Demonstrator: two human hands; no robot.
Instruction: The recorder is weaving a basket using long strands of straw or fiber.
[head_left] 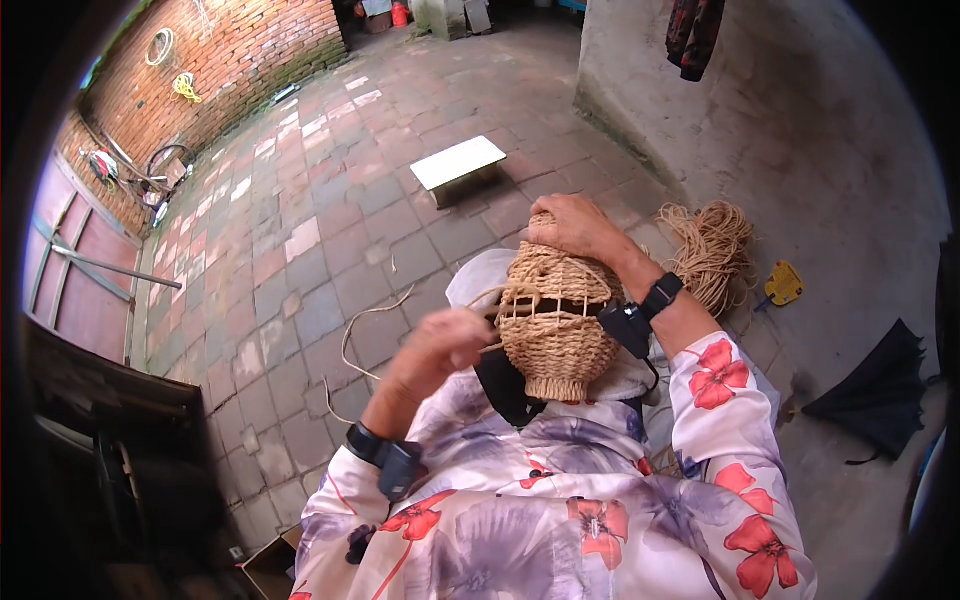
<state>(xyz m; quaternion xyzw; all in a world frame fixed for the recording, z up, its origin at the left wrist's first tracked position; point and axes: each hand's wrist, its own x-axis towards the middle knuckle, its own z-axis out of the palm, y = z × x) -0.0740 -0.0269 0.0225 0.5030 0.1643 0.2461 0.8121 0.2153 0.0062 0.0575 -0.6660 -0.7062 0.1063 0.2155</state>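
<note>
A tan woven basket (555, 345), shaped like a vase or lantern, rests on my lap with an open gap showing bare upright stakes round its middle. Over its far end lies my right hand (578, 228), its fingers wrapped round the rim. My left hand (447, 347) is at the basket's left side, closed on a strand of cord (500, 292) that runs to the gap; the hand is slightly blurred. Loose cord (347, 335) trails from there down to the paving on the left. Both wrists wear black straps with small devices.
A big heap of tan cord (712, 255) lies on the ground at the right, near a yellow fly swatter (782, 285) and a black umbrella (880, 395). Ahead stands a low white-topped stool (458, 163). A plastered wall (790, 150) rises at right; dark furniture (120, 460) stands at left.
</note>
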